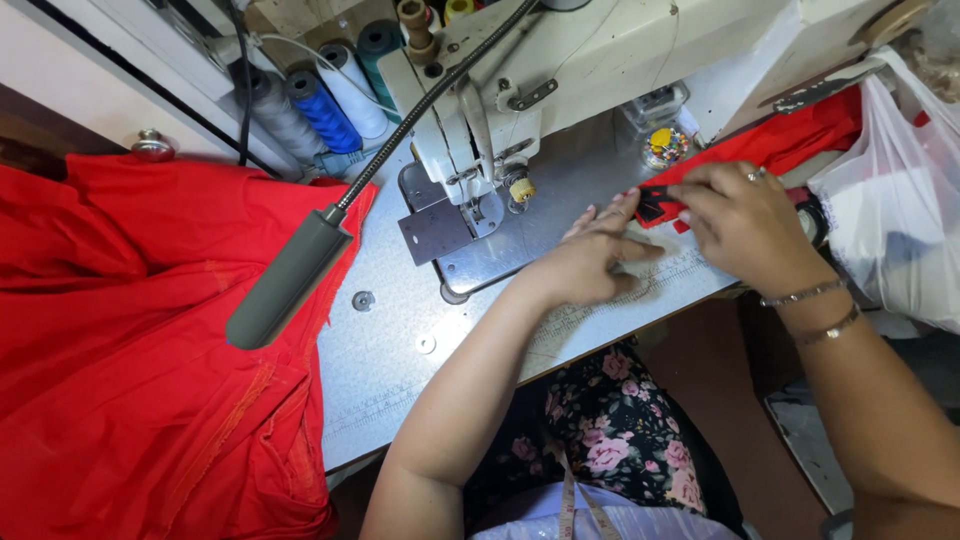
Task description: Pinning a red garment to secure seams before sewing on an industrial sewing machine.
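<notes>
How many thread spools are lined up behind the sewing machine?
4 in the row, left of the machine head: a grey thread spool, a blue thread spool, a white thread spool and a teal thread spool. Others may be hidden behind the white sewing machine.
</notes>
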